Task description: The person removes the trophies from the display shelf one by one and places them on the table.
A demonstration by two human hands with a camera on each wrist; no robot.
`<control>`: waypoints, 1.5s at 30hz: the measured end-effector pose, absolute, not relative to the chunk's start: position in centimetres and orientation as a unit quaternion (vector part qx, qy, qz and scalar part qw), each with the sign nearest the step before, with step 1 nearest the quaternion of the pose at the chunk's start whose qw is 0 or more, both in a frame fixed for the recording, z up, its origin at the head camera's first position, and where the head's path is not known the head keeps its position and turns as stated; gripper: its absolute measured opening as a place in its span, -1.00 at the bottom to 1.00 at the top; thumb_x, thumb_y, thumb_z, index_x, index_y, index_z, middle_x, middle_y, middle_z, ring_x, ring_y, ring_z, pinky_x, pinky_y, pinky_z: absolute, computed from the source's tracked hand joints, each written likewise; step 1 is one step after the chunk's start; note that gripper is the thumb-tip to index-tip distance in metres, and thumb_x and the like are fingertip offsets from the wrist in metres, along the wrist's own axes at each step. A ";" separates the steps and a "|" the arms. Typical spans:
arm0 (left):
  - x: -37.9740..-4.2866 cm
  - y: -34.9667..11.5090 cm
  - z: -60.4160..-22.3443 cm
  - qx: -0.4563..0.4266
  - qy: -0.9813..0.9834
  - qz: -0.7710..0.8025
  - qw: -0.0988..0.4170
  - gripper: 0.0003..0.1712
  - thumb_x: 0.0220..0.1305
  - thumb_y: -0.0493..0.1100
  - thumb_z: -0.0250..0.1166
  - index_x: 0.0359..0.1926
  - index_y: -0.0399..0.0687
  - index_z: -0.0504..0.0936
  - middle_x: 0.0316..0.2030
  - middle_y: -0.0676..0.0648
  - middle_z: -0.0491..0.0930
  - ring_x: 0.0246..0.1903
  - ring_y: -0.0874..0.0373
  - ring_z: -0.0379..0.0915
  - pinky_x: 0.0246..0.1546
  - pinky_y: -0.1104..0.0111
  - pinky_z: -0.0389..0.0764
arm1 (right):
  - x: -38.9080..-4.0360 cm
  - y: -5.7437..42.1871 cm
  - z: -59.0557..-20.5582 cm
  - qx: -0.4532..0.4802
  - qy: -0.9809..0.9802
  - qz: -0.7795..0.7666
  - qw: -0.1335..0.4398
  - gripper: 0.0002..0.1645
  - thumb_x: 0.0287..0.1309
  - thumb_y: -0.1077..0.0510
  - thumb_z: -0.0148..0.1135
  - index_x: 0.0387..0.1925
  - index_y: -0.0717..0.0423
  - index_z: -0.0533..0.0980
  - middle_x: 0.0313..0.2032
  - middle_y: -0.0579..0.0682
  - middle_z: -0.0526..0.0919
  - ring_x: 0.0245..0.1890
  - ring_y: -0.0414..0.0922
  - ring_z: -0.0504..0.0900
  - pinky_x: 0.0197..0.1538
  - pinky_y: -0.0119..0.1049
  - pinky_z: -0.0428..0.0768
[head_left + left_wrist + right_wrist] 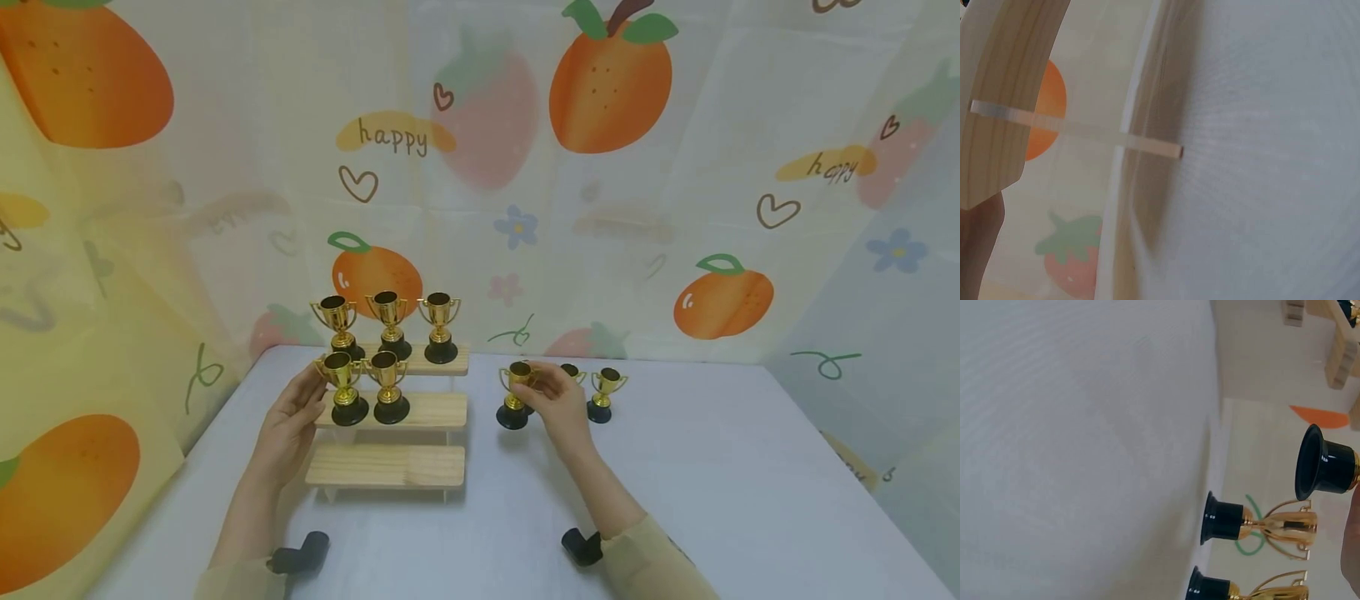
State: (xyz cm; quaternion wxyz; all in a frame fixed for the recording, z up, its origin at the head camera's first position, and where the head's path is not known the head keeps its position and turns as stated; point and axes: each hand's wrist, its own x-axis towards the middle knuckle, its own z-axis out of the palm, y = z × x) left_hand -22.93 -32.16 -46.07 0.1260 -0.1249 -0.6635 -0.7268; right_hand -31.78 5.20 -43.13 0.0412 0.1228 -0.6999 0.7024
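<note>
My right hand (558, 408) pinches a small gold trophy cup (513, 398) by its upper part, right of a wooden stepped rack (390, 465). In the right wrist view the held trophy's black base (1329, 464) is raised higher than the standing ones. At the rack's left side is my left hand (288, 425), its fingers by the end of the middle step. Fingers (979, 244) touch or nearly touch a plank (1004, 94) in the left wrist view. Three trophies (438, 327) stand on the top step and two trophies (388, 387) on the middle one.
Two more trophies stand on the white table (675, 475) beyond my right hand, one trophy (602, 396) in plain sight, the other trophy (573, 372) partly hidden. A patterned cloth (615, 217) hangs behind the table. Clear supports (1154, 145) hold up the rack.
</note>
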 end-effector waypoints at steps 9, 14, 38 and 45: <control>-22.9 -32.2 -46.1 -0.128 -0.662 -0.727 0.127 -0.31 0.53 -0.32 -0.09 0.56 -0.16 -0.11 0.59 -0.06 -0.11 0.28 0.73 0.21 0.37 0.70 0.23 | -32.2 6.1 -44.0 0.101 -0.699 0.707 0.030 -0.52 0.05 0.34 0.42 0.06 0.24 0.55 -0.24 -0.19 0.70 -0.22 -0.33 0.67 -0.10 -0.53 0.67; -23.0 -32.2 -46.2 -0.127 -0.659 -0.730 0.127 -0.31 0.52 -0.33 -0.09 0.56 -0.17 -0.11 0.59 -0.04 -0.08 0.27 0.72 0.22 0.35 0.71 0.25 | -32.3 6.7 -44.2 0.089 -0.703 0.705 0.023 -0.51 0.06 0.32 0.42 0.07 0.26 0.54 -0.25 -0.27 0.70 -0.20 -0.35 0.67 -0.08 -0.54 0.67; -22.9 -32.2 -46.0 -0.121 -0.667 -0.725 0.122 -0.31 0.53 -0.32 -0.11 0.56 -0.17 -0.14 0.59 -0.13 -0.19 0.27 0.75 0.20 0.43 0.65 0.17 | -32.7 7.4 -45.4 0.104 -0.764 0.635 -0.051 -0.46 0.06 0.22 0.45 0.12 0.15 0.53 0.04 0.18 0.67 -0.07 -0.15 0.68 0.02 -0.44 0.65; -22.8 -32.0 -45.9 -0.128 -0.663 -0.727 0.127 -0.31 0.53 -0.34 -0.12 0.56 -0.20 -0.14 0.59 -0.13 -0.17 0.27 0.74 0.21 0.43 0.64 0.17 | -32.9 7.6 -45.6 0.105 -0.770 0.627 -0.051 -0.47 0.05 0.22 0.45 0.10 0.15 0.53 0.04 0.17 0.67 -0.04 -0.11 0.69 0.05 -0.37 0.65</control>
